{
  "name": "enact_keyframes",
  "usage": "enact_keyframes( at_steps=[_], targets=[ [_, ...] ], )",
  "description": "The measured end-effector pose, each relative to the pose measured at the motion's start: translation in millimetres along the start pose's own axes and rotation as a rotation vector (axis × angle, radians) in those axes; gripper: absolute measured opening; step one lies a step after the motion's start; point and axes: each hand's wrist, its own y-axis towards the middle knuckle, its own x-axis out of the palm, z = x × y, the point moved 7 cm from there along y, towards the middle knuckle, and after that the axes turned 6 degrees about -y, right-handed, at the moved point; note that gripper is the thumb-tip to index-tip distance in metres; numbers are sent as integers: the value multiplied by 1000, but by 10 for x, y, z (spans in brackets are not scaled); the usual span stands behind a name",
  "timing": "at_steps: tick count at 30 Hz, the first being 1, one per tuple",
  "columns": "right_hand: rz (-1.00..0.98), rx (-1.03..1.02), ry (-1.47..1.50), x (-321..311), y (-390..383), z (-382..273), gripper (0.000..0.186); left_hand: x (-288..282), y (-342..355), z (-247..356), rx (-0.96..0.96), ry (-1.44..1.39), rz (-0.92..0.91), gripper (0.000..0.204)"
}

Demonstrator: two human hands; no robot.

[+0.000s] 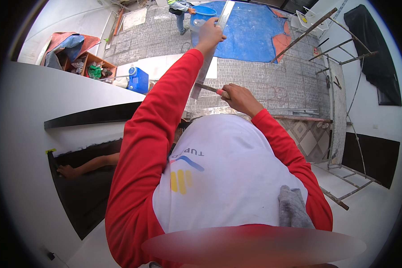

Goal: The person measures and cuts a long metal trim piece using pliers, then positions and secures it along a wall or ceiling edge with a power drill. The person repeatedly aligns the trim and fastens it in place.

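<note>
Stretched out ahead, my left hand (211, 34) grips a long, flat metal straightedge (204, 73) near its upper part. The strip slants from the top of the view down toward my chest. My right hand (242, 101) is closed around the handle of a putty knife (208, 88), its narrow blade pointing left. The blade's tip meets or overlaps the straightedge near its lower end; whether they touch, I cannot tell. Beneath both tools lies the grey patterned floor, far below.
Scaffold frames (338, 111) with a plank stand on the right. A blue jug (138, 80) and a crate (94, 61) of odds and ends are at left. Another person (179, 10) handles a blue basin (203, 10) by a blue tarp (250, 35). A co-worker's hand (68, 172) touches a black panel.
</note>
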Motion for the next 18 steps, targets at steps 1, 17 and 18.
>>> enact_keyframes(
  at_steps=[1,17,18],
  targets=[
    [0,20,46,-6,-8,-5,22,28,1,-40,-55,-23,-52,33],
    [88,209,96,196,-153,402,44,229,-814,-632,-357,-190,-278,38],
    [100,197,100,210,-151,421,44,218,-874,-635,-310,-108,-282,38]
  ],
)
